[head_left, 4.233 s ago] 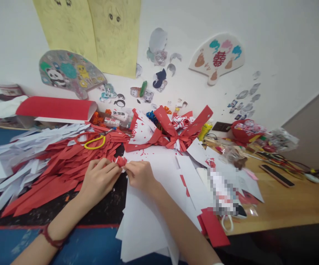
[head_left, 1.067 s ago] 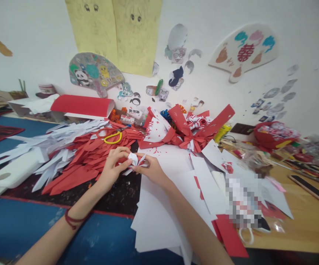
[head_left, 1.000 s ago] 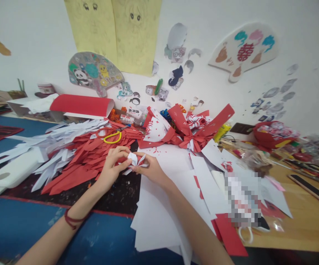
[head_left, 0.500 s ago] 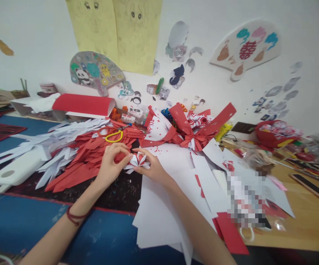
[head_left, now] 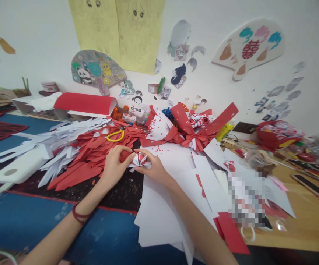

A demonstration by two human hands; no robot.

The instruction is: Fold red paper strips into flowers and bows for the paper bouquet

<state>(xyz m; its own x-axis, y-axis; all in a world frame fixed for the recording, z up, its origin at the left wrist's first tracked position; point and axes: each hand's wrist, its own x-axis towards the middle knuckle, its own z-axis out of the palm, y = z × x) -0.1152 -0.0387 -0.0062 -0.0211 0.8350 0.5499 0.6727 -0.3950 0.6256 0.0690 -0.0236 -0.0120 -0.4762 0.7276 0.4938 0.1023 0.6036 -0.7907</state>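
Observation:
Between my two hands is a small folded paper flower (head_left: 140,159) in white and red. My left hand (head_left: 117,162) pinches its left side, thumb and forefinger curled in. From the right, my right hand (head_left: 154,166) grips it with thumb below and fingers above. Both hands hover over the edge between a black mat (head_left: 118,195) and a stack of white paper sheets (head_left: 165,217). Left of the hands lies a heap of red paper strips (head_left: 79,165), with white paper strips (head_left: 62,136) behind it. Scissors with a yellow handle (head_left: 115,136) rest on the red strips.
A white power strip (head_left: 18,167) with a cable lies at the left. Wrapped red and white paper bouquets (head_left: 192,127) stand at the back by the wall. At right are a red bowl (head_left: 267,134), a phone (head_left: 312,188) and red card (head_left: 232,233).
The whole view has shifted slightly. My left hand has turned a little at the wrist, while both hands keep hold of the paper flower.

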